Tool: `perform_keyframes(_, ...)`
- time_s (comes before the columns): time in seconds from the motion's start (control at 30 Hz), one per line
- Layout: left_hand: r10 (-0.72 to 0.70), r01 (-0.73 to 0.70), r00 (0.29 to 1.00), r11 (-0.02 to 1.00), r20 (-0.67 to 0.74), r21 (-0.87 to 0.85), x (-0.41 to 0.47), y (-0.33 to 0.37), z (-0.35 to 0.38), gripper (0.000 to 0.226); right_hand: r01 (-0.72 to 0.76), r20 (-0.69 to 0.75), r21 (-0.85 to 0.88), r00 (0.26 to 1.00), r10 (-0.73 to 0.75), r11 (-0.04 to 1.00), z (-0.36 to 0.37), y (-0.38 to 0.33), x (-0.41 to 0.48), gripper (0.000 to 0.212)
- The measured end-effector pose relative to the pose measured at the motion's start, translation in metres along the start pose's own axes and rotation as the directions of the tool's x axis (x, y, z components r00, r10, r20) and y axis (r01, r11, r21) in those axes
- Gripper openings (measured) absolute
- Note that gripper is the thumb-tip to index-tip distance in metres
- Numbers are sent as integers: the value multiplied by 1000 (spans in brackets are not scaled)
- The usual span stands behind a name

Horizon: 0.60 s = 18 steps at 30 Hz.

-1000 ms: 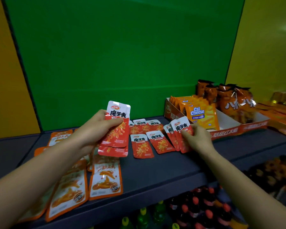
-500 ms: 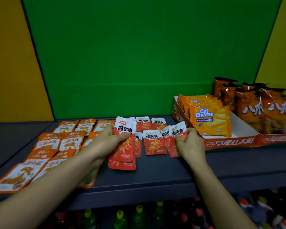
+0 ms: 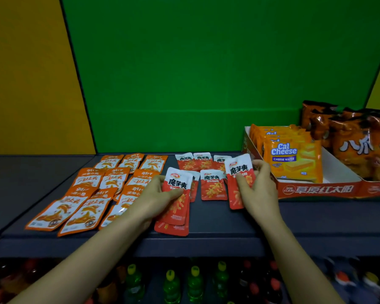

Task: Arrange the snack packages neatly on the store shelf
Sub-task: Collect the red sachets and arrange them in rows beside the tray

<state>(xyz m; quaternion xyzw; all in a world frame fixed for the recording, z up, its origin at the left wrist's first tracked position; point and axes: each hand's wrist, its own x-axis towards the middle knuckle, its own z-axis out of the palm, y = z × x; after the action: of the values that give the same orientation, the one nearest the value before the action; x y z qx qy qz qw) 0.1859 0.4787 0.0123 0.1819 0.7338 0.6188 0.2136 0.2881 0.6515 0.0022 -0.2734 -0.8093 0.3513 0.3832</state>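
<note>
Small red-and-white snack packets (image 3: 213,185) lie in rows on the dark grey shelf (image 3: 206,244), near the middle. My left hand (image 3: 156,198) grips a small stack of the same red packets (image 3: 177,200), low over the shelf's front part. My right hand (image 3: 256,187) pinches another red packet (image 3: 239,178), tilted up at the right end of the rows. To the left, orange-and-white packets (image 3: 110,183) lie flat in several rows.
A red cardboard display tray (image 3: 316,189) at the right holds Cal Cheese wafer packs (image 3: 292,159) and orange chip bags (image 3: 355,139). A green back wall (image 3: 206,84) closes the shelf behind. Bottles (image 3: 171,284) stand on the shelf below.
My left hand lowered its stack of red packets toward the shelf. My right hand lifted its packet and shifted it a little right. The camera view has swung left.
</note>
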Motion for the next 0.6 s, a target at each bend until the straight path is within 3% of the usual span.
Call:
perform_keyframes(0.13,38,-38,999,996,-6,-82,-8,0,-4,19,-44,173,-13,984,45,999,2,-6,-21,44)
perform_keyframes(0.2,45,-47,999,992,-19,-114,-11,2,-6,24,-34,218,-75,975,50,997,8,-9,-30,43)
perform_keyframes(0.37,47,-46,999,989,-1,-144,-14,2,-13,27,20,160,-241,987,19,970,17,-14,-41,45)
perform_keyframes(0.6,67,-60,997,983,39,-173,-19,1,-16,20,-56,132,-213,988,86,976,-7,-8,-33,46)
